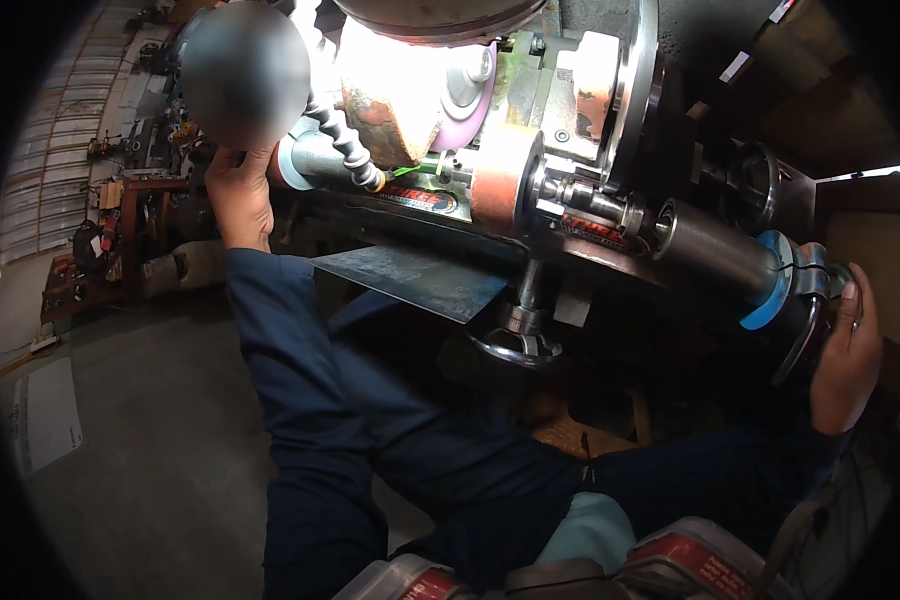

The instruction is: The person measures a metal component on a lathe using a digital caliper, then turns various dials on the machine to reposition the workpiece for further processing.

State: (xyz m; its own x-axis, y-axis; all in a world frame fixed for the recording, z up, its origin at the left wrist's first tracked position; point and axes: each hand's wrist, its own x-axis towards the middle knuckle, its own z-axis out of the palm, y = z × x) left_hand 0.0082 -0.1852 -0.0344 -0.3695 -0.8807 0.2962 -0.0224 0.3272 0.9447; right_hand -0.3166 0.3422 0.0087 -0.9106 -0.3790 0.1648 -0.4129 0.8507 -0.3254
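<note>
A grinding machine spans the area in front of me, with a pinkish-purple grinding wheel under bright light. A slim metal workpiece lies along the machine's axis, between an orange-red cylindrical housing and a grey steel cylinder. At the left end, my left hand reaches up beside a pale blue-rimmed cylinder; its fingertips are hidden at a blurred round shape. My right hand is closed around a metal handle at the right end, beside a blue ring.
A grey segmented hose bends down toward the workpiece area. Below the machine edge juts a flat metal plate, with a chrome handwheel next to it. Another handwheel stands far right. A cluttered workbench is at left.
</note>
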